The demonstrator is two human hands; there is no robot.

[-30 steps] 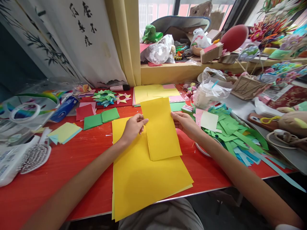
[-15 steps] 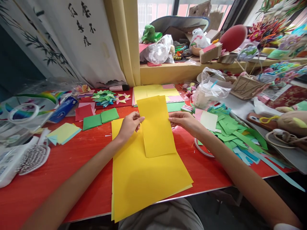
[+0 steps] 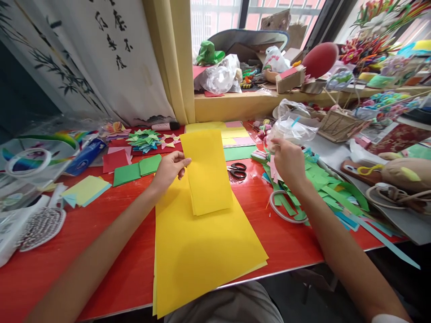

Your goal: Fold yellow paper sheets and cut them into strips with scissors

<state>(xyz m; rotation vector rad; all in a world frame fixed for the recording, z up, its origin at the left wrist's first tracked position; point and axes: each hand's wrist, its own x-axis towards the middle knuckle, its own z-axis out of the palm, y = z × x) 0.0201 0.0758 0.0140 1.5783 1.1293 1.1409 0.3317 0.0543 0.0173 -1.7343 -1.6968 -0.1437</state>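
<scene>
My left hand (image 3: 166, 170) pinches the left edge of a folded yellow paper (image 3: 208, 175) and holds it over a stack of large yellow sheets (image 3: 202, 255) on the red table (image 3: 101, 233). My right hand (image 3: 288, 163) is off the paper, to the right. It hovers over a heap of green paper strips (image 3: 323, 184), close to a crumpled plastic bag (image 3: 292, 128). Its fingers are curled together, and whatever they hold is hidden. Black-handled scissors (image 3: 237, 171) lie on the table between the folded paper and my right hand.
Green paper squares (image 3: 134, 169), folded paper stars (image 3: 144, 139) and a pale yellow pad (image 3: 85, 189) lie at the left. A hairbrush (image 3: 40, 226) sits near the left edge. A clear ring (image 3: 279, 211) and a woven basket (image 3: 338, 125) are at the right. The windowsill is cluttered.
My right hand let go of the folded yellow paper and moved right over the green strips. The scissors came into view. My left hand kept the paper and shifted it slightly left.
</scene>
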